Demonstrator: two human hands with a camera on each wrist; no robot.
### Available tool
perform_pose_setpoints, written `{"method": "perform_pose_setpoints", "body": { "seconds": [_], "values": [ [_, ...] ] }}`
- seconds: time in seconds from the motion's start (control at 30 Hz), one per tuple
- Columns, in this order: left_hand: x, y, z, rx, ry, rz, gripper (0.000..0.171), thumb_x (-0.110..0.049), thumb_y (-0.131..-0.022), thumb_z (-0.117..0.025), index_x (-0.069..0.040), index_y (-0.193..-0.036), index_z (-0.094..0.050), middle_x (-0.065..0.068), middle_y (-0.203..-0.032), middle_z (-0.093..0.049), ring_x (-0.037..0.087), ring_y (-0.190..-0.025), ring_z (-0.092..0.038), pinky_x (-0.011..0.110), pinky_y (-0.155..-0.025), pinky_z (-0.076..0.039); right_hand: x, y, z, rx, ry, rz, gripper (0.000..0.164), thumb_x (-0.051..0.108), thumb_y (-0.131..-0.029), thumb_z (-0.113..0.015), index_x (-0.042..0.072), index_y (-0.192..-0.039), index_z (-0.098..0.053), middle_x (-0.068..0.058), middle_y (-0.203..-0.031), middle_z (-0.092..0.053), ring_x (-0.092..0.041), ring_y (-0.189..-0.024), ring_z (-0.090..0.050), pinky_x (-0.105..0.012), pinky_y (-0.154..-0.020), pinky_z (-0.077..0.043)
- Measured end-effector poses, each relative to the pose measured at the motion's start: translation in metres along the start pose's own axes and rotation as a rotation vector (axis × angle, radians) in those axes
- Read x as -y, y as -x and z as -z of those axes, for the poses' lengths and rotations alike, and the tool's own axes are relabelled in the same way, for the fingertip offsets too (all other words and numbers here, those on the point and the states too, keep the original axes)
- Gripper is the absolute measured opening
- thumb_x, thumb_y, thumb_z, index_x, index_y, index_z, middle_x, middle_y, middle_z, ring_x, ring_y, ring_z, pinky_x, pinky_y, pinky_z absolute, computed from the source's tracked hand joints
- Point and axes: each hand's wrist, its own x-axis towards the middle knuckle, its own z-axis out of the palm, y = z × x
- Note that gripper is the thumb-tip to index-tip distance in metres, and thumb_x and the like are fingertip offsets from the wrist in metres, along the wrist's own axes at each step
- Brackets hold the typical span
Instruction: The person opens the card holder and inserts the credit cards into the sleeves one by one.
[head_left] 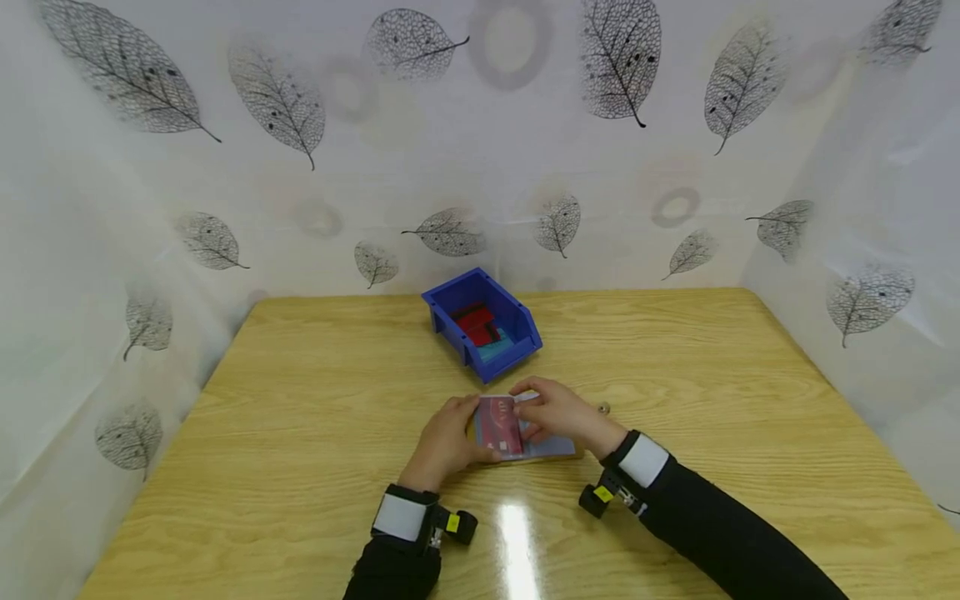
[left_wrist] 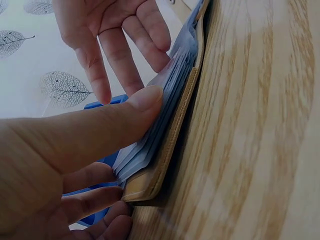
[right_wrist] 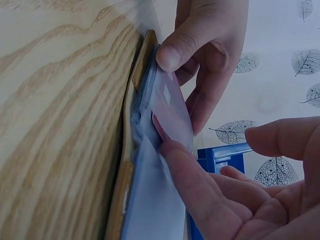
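Note:
A card holder [head_left: 551, 447] with a tan cover [left_wrist: 172, 137] and clear plastic sleeves [right_wrist: 150, 192] lies spread on the table. A pinkish-red card [head_left: 498, 425] sits in its left-hand sleeve. My left hand [head_left: 447, 443] grips the holder's left end, thumb [left_wrist: 145, 98] pressing on the stacked sleeves and the other fingers at the far edge. Over the middle of the holder is my right hand [head_left: 558, 412], its fingers loosely spread. One of its fingertips [right_wrist: 172, 148] touches the card's edge [right_wrist: 159, 127] at the sleeve opening.
Just beyond the holder stands a blue bin [head_left: 480, 325] with red-and-black items [head_left: 476, 323] and a teal piece [head_left: 495, 346] inside. A small shiny object [head_left: 603, 408] lies by the right wrist. Leaf-patterned white sheeting [head_left: 487, 167] borders the wooden table [head_left: 315, 417].

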Motion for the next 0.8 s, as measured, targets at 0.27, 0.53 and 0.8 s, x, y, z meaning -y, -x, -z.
{"method": "perform_pose_setpoints", "body": {
  "seconds": [0.27,0.53,0.8],
  "values": [
    [0.004,0.000,0.003,0.000,0.018,-0.013,0.077,-0.034,-0.080,-0.080,0.005,-0.138,-0.047,0.023,-0.134,-0.050,0.039,-0.123,-0.050,0.052,-0.102,-0.041,0.010,-0.016,0.012,0.012,0.245,0.076,0.032,0.009,-0.096,-0.056,-0.007,-0.123,-0.054,-0.023,-0.106,-0.068,-0.024,-0.074,-0.069,-0.035,-0.064,-0.058],
    [0.004,0.003,0.003,-0.004,0.051,-0.023,0.076,-0.027,-0.079,-0.081,0.005,-0.139,-0.046,0.025,-0.135,-0.049,0.040,-0.124,-0.049,0.053,-0.103,-0.040,0.037,-0.058,0.017,-0.296,0.761,0.312,0.021,0.010,-0.092,-0.061,0.000,-0.109,-0.067,-0.014,-0.105,-0.069,-0.028,-0.095,-0.066,-0.041,-0.081,-0.054],
    [0.003,0.004,0.002,-0.003,0.067,-0.007,0.075,-0.025,-0.079,-0.082,0.004,-0.139,-0.047,0.023,-0.134,-0.051,0.039,-0.124,-0.048,0.053,-0.103,-0.040,0.039,-0.113,0.012,-0.392,1.055,0.344,0.004,0.005,-0.088,-0.063,0.003,-0.090,-0.066,-0.013,-0.088,-0.067,-0.027,-0.081,-0.065,-0.041,-0.072,-0.053]
  ]
}}
